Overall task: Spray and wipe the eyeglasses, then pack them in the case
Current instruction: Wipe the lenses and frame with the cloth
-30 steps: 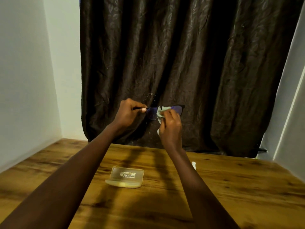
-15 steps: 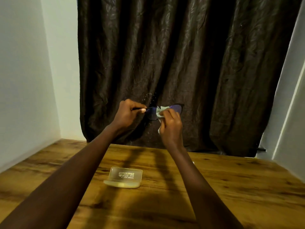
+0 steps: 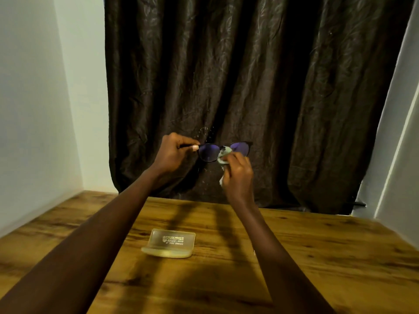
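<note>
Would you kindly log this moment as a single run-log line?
phase: wiping | left hand: pinches eyeglasses by temple | right hand: holds cloth against bridge | case: on table, untouched

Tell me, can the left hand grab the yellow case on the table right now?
Probably not yet. The left hand pinches the eyeglasses by one arm, up above the table, so it is busy. Nothing lies between it and the case, so once it lets go the way down looks free.

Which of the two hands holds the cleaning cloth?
The right hand pinches the pale green cloth; the left hand grips the eyeglasses instead.
</note>
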